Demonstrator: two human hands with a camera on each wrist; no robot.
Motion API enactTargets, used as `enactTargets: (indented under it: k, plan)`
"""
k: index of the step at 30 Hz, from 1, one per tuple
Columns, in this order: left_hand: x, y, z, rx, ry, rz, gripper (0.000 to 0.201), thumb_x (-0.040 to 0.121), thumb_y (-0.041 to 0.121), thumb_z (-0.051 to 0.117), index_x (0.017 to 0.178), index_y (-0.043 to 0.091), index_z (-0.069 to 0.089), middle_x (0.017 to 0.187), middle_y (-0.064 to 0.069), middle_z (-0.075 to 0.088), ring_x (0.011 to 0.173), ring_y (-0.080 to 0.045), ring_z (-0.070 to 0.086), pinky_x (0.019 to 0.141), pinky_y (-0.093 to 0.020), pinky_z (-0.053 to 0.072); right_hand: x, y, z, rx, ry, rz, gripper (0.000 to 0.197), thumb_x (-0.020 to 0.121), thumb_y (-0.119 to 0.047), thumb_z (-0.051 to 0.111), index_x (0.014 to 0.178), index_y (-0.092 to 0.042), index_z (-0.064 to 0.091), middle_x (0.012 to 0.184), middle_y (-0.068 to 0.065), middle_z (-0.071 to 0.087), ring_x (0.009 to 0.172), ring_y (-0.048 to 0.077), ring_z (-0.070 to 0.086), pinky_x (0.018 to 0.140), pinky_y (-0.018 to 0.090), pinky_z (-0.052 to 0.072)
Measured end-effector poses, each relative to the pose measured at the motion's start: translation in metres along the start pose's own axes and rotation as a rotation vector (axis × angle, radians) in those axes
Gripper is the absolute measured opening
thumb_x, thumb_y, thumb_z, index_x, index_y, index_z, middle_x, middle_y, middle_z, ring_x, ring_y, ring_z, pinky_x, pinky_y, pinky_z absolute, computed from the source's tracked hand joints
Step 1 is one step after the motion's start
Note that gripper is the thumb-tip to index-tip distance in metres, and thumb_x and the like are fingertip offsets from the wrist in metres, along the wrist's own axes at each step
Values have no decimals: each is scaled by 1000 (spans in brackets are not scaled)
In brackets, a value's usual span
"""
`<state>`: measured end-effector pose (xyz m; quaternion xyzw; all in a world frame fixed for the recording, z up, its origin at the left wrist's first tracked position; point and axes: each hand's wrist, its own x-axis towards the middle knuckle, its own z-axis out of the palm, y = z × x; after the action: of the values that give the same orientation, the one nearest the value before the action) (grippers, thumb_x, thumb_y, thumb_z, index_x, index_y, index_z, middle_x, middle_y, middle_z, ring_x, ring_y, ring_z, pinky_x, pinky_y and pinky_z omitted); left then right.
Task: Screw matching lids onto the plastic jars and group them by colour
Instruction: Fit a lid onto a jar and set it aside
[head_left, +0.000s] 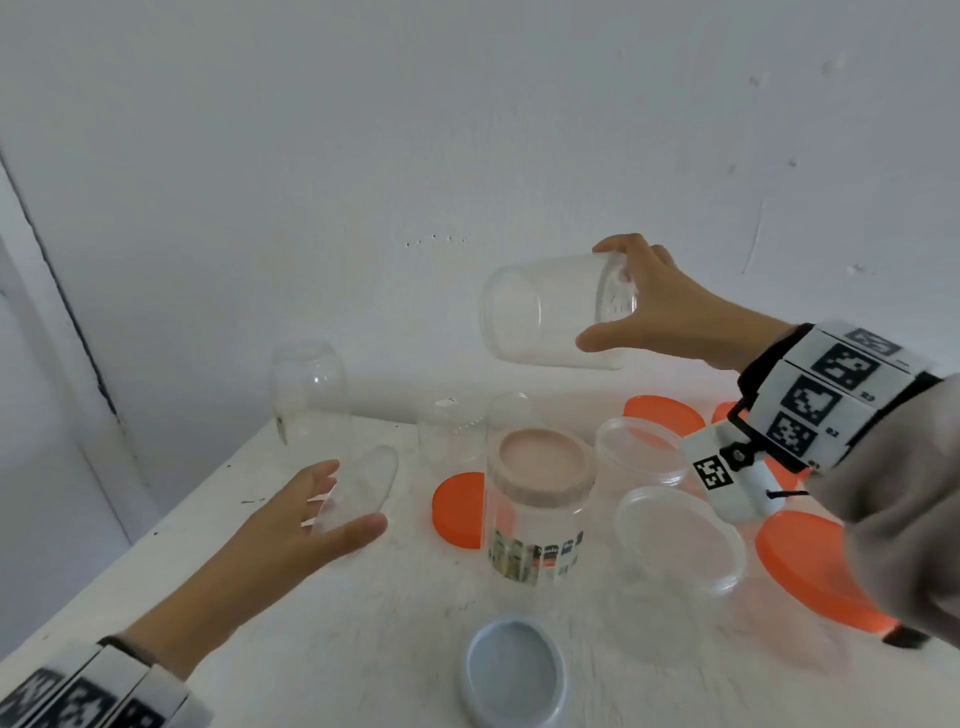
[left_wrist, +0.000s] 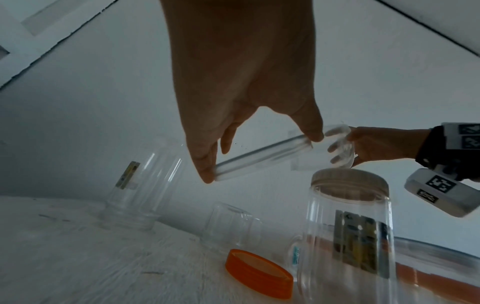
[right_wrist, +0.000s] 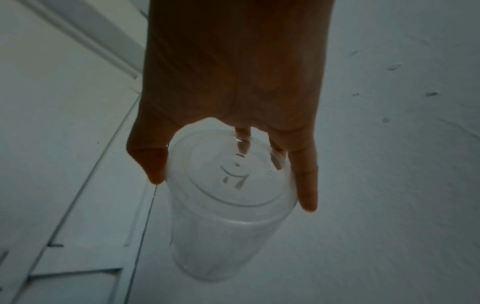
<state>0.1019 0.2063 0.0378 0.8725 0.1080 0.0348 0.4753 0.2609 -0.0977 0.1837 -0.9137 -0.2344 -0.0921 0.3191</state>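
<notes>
a clear jar (head_left: 545, 312) is held on its side in the air by the right hand (head_left: 660, 306), above the counter (head_left: 322, 623). its bottom end is gripped by curled fingers (right_wrist: 306, 181). a clear lid (head_left: 358, 488) is pinched at its rim by the left hand (head_left: 306, 519), thumb on one side, fingers on the other. the jar looks light, thin and slippery. it is best held round its sides, not squeezed hard.
</notes>
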Motion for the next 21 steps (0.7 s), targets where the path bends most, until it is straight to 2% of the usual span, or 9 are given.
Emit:
enactTargets:
  k: [2,5,8,10,12,13,15,18,21]
  plan:
    - [-4,-4,-9,-10,8,10,122,39,91,58,145,37,29,137,15,43,117,-9,48,97,-33,40,-16,-16,5,109,23,10,80,67,-39,83,128,-32,31,122,-2,40,107,16,47,74,26,41]
    - [-6,-13,-24,-56,11,8,129,33,98,52,144,36,33,133,14,49,112,-8,53,94,-30,39,-41,-41,20,214,26,76,84,61,-49,81,127,-26,35,118,0,49,104,14,53,81,32,46]
    - [-5,-22,-35,-212,56,3,130,29,97,59,137,24,46,127,2,59,114,-21,59,104,-42,42,-65,-66,41,310,-8,139,84,53,-54,75,121,-20,40,112,-3,52,97,11,55,76,29,46]
    - [-5,-27,-41,-390,89,22,116,27,90,69,120,21,58,117,-2,65,108,-25,63,96,-43,49,-80,-79,57,426,-60,166,68,54,-52,76,104,-18,45,100,-4,53,86,11,56,75,31,50]
    - [-10,-26,-47,-524,96,36,101,36,84,72,115,24,58,114,-3,66,102,-20,67,82,-33,52,-93,-86,74,578,-131,207,50,61,-49,75,87,-16,47,87,-1,52,78,13,57,78,35,53]
    - [-13,-27,-50,-571,104,40,97,45,82,72,120,22,55,114,-4,66,100,-19,67,79,-31,51,-99,-87,83,663,-168,249,48,65,-49,75,87,-15,49,87,2,54,78,15,59,78,36,54]
    - [-15,-30,-55,-647,124,51,91,58,76,70,127,20,50,114,-7,65,99,-18,67,78,-31,51,-109,-88,101,785,-218,367,52,72,-48,75,100,-11,54,95,8,61,84,24,65,74,36,57]
    - [-20,-35,-59,-692,124,61,82,59,67,61,124,19,51,111,-8,64,98,-20,65,80,-32,51,-123,-89,126,834,-238,450,40,77,-42,72,96,-9,59,86,10,65,75,23,64,69,31,55]
    - [-25,-42,-60,-671,114,60,81,56,72,66,117,20,54,110,-8,63,98,-21,65,78,-31,52,-132,-89,147,866,-324,479,47,65,-40,77,95,-9,58,86,12,53,72,21,48,69,27,47]
